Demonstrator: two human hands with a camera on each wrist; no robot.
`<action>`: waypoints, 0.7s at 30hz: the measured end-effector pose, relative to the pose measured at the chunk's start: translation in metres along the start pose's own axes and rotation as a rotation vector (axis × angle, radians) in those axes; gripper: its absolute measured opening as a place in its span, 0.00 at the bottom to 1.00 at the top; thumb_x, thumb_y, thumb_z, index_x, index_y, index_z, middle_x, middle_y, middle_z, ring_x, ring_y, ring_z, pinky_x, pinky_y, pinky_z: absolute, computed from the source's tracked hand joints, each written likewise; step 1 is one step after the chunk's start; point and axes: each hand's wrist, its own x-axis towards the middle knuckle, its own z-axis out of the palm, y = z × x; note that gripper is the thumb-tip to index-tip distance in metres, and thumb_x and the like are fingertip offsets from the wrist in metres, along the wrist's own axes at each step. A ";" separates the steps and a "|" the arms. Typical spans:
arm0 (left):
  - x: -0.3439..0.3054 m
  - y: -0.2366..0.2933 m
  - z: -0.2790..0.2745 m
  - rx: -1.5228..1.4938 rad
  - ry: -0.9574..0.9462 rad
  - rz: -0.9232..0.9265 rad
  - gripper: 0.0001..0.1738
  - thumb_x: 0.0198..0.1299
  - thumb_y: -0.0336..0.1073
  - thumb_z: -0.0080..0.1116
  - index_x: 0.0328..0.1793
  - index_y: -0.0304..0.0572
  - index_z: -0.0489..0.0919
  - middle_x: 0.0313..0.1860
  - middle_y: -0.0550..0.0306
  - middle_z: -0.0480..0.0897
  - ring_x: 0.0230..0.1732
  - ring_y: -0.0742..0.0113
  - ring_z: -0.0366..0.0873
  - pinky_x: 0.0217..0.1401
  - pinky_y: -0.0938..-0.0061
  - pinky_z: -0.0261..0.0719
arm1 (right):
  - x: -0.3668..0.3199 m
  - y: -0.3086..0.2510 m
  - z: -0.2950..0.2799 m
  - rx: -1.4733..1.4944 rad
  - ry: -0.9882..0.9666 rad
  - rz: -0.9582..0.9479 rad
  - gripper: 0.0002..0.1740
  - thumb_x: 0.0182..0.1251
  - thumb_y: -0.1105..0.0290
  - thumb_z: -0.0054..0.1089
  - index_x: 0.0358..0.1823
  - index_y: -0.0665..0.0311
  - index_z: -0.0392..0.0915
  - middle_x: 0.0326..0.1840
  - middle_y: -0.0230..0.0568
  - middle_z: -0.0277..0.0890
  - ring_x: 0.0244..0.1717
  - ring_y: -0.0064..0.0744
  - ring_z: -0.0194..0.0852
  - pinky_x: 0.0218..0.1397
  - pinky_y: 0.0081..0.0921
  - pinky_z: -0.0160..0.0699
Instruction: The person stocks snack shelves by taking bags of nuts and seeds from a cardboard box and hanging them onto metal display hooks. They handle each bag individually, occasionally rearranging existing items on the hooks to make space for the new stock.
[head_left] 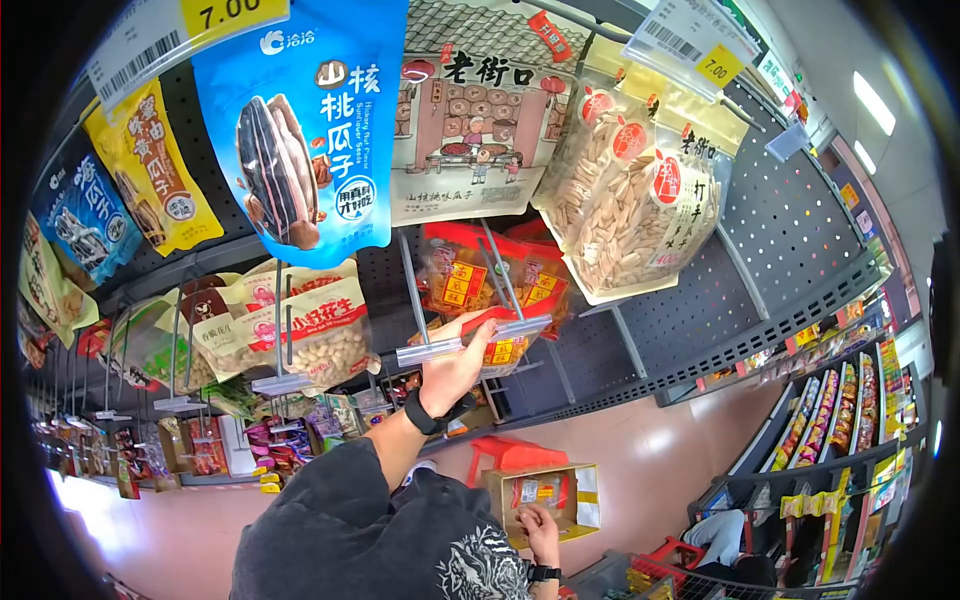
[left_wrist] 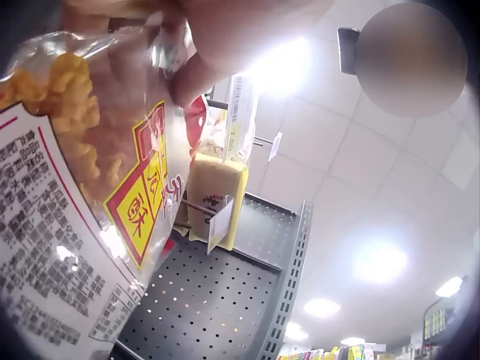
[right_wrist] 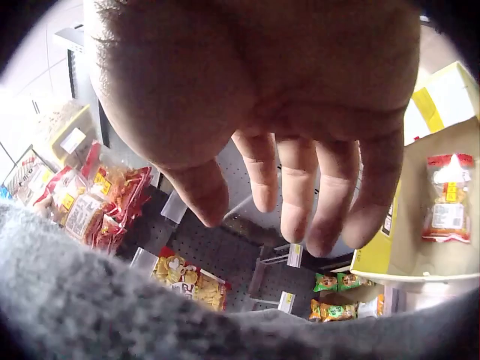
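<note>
My left hand (head_left: pixel 458 378) is raised to the rack and grips a clear snack bag (head_left: pixel 505 352) near the price-tag holders at the hook ends. In the left wrist view the same bag shows golden snack pieces, a red-and-yellow label and a white printed panel, with thumb and fingers at its edge. More red bags of this kind (head_left: pixel 455 275) hang behind it on the hooks. Lower down, my right hand (head_left: pixel 540 530) hovers by a cardboard box (head_left: pixel 590 497). Its fingers are loosely bent in the right wrist view, holding nothing. One red-topped snack bag (right_wrist: pixel 448 199) lies inside the box.
A blue bag of sunflower seeds (head_left: pixel 300 130) and large seed bags (head_left: pixel 640 180) hang above the left hand. Peanut bags (head_left: pixel 325 325) hang to its left. Metal hooks (head_left: pixel 500 265) jut outward. A red basket (head_left: pixel 515 452) stands behind the box; shelves (head_left: pixel 820 440) line the right.
</note>
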 end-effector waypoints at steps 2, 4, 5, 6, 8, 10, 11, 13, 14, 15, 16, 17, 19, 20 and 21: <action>0.000 -0.001 0.004 -0.057 0.032 -0.013 0.13 0.60 0.35 0.60 0.46 0.34 0.81 0.32 0.53 0.85 0.33 0.72 0.81 0.40 0.79 0.76 | 0.001 -0.004 0.000 -0.011 -0.005 -0.006 0.20 0.65 0.74 0.57 0.56 0.73 0.68 0.47 0.40 0.78 0.45 0.24 0.77 0.43 0.17 0.74; -0.003 -0.001 0.004 0.024 0.036 -0.036 0.13 0.60 0.36 0.60 0.46 0.34 0.81 0.32 0.53 0.85 0.34 0.72 0.81 0.40 0.80 0.76 | 0.001 -0.004 -0.001 -0.017 -0.014 -0.006 0.20 0.65 0.74 0.57 0.56 0.73 0.68 0.47 0.40 0.78 0.45 0.23 0.77 0.44 0.17 0.74; -0.005 -0.001 0.004 0.103 0.038 -0.059 0.13 0.60 0.36 0.60 0.46 0.34 0.81 0.33 0.53 0.85 0.34 0.72 0.81 0.40 0.80 0.76 | 0.000 -0.003 -0.002 -0.037 -0.011 -0.007 0.19 0.65 0.73 0.57 0.56 0.70 0.69 0.47 0.39 0.79 0.44 0.24 0.78 0.40 0.17 0.74; -0.006 0.000 0.004 0.107 0.038 -0.062 0.13 0.60 0.36 0.60 0.46 0.34 0.81 0.33 0.53 0.85 0.34 0.72 0.81 0.40 0.80 0.76 | -0.001 -0.002 -0.003 -0.056 -0.008 -0.007 0.19 0.65 0.71 0.57 0.56 0.67 0.70 0.46 0.38 0.79 0.44 0.25 0.78 0.35 0.18 0.74; -0.008 0.001 0.005 0.039 0.041 -0.160 0.13 0.60 0.37 0.61 0.46 0.35 0.81 0.33 0.53 0.85 0.35 0.72 0.81 0.40 0.80 0.76 | -0.001 0.002 -0.005 -0.030 -0.007 0.001 0.19 0.65 0.72 0.57 0.56 0.67 0.70 0.46 0.38 0.79 0.43 0.25 0.79 0.36 0.18 0.74; -0.005 -0.001 0.006 -0.006 0.068 -0.117 0.13 0.60 0.36 0.60 0.46 0.35 0.82 0.33 0.54 0.85 0.35 0.72 0.81 0.41 0.79 0.76 | -0.001 0.008 -0.009 -0.006 0.001 0.005 0.19 0.65 0.72 0.57 0.56 0.66 0.70 0.46 0.38 0.79 0.43 0.25 0.79 0.36 0.19 0.75; -0.003 -0.002 0.006 -0.051 0.098 -0.074 0.13 0.60 0.36 0.60 0.46 0.35 0.82 0.34 0.54 0.85 0.35 0.72 0.81 0.42 0.78 0.76 | 0.000 0.012 -0.011 -0.018 0.002 -0.031 0.19 0.65 0.73 0.56 0.57 0.66 0.70 0.46 0.38 0.79 0.43 0.25 0.79 0.37 0.19 0.75; -0.002 -0.003 0.004 -0.098 0.063 -0.067 0.13 0.61 0.36 0.59 0.46 0.34 0.81 0.35 0.53 0.85 0.36 0.71 0.81 0.43 0.77 0.76 | -0.002 0.018 -0.011 -0.028 0.004 -0.066 0.19 0.65 0.73 0.56 0.57 0.66 0.70 0.46 0.38 0.79 0.43 0.25 0.79 0.37 0.19 0.75; -0.003 -0.006 0.004 -0.097 0.076 -0.058 0.13 0.61 0.35 0.59 0.46 0.33 0.81 0.36 0.53 0.85 0.37 0.71 0.81 0.43 0.77 0.76 | -0.003 0.019 -0.011 0.001 0.014 -0.042 0.19 0.65 0.74 0.57 0.56 0.69 0.69 0.46 0.39 0.79 0.43 0.24 0.78 0.41 0.18 0.75; -0.003 -0.009 0.005 -0.096 0.086 -0.049 0.13 0.61 0.35 0.59 0.46 0.33 0.81 0.37 0.52 0.85 0.37 0.71 0.81 0.43 0.77 0.76 | -0.004 0.019 -0.010 0.031 0.025 -0.019 0.19 0.64 0.75 0.58 0.56 0.71 0.69 0.46 0.40 0.79 0.44 0.23 0.77 0.45 0.18 0.75; -0.003 -0.009 0.006 -0.139 0.098 -0.059 0.13 0.62 0.34 0.58 0.46 0.31 0.81 0.38 0.52 0.85 0.39 0.71 0.81 0.44 0.77 0.77 | -0.005 0.017 -0.010 0.034 0.029 -0.019 0.19 0.64 0.75 0.58 0.56 0.71 0.69 0.46 0.40 0.79 0.44 0.23 0.77 0.45 0.18 0.75; -0.002 -0.007 0.005 -0.139 0.095 -0.057 0.13 0.62 0.34 0.58 0.46 0.31 0.81 0.38 0.52 0.85 0.39 0.71 0.81 0.44 0.77 0.77 | -0.006 0.014 -0.009 0.051 0.027 -0.012 0.20 0.64 0.75 0.58 0.56 0.72 0.69 0.47 0.40 0.79 0.44 0.24 0.77 0.46 0.18 0.75; 0.006 -0.002 0.002 -0.179 0.061 -0.121 0.13 0.62 0.33 0.58 0.47 0.30 0.80 0.39 0.52 0.84 0.39 0.72 0.80 0.45 0.78 0.77 | -0.005 0.017 -0.009 0.070 0.025 -0.002 0.20 0.64 0.75 0.58 0.56 0.72 0.69 0.47 0.41 0.79 0.44 0.24 0.77 0.47 0.19 0.75; 0.013 -0.008 0.001 -0.210 0.069 -0.184 0.13 0.61 0.34 0.59 0.46 0.29 0.80 0.38 0.53 0.84 0.41 0.71 0.80 0.47 0.78 0.75 | -0.003 0.022 -0.010 0.056 0.025 -0.029 0.19 0.65 0.75 0.57 0.57 0.70 0.69 0.46 0.40 0.79 0.44 0.26 0.78 0.43 0.20 0.75; 0.023 -0.009 0.003 -0.232 0.090 -0.151 0.12 0.62 0.33 0.59 0.45 0.29 0.80 0.38 0.54 0.84 0.40 0.72 0.80 0.47 0.77 0.76 | -0.001 0.026 -0.011 0.043 0.026 -0.056 0.19 0.66 0.74 0.56 0.57 0.69 0.69 0.46 0.39 0.79 0.43 0.27 0.79 0.39 0.20 0.76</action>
